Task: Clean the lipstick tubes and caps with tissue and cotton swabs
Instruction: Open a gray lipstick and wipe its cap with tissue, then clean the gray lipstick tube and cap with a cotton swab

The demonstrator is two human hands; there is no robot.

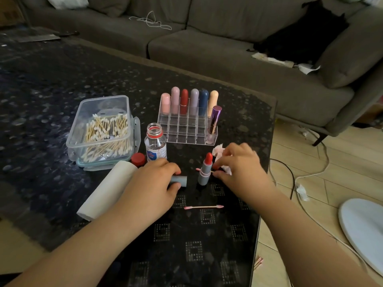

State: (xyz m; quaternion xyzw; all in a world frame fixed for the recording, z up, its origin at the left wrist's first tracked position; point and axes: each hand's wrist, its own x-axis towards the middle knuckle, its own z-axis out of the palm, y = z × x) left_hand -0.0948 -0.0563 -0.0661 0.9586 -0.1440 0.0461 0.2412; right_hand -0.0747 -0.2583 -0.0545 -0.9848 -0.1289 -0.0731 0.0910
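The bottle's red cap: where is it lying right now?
In the head view the red cap sits on the table left of centre, just left of the open clear bottle, in front of the cotton swab box and beside the tissue roll.

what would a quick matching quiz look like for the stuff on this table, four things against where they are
Things:
1. grey cap
2. open lipstick
3. used cotton swab
4. red bottle lid

Places:
a. lying near the table's front, between the two forearms
b. beside the tissue roll, below the swab box
c. held by the left hand
d. standing upright by the right hand

Pairs: 1-c, 2-d, 3-a, 4-b
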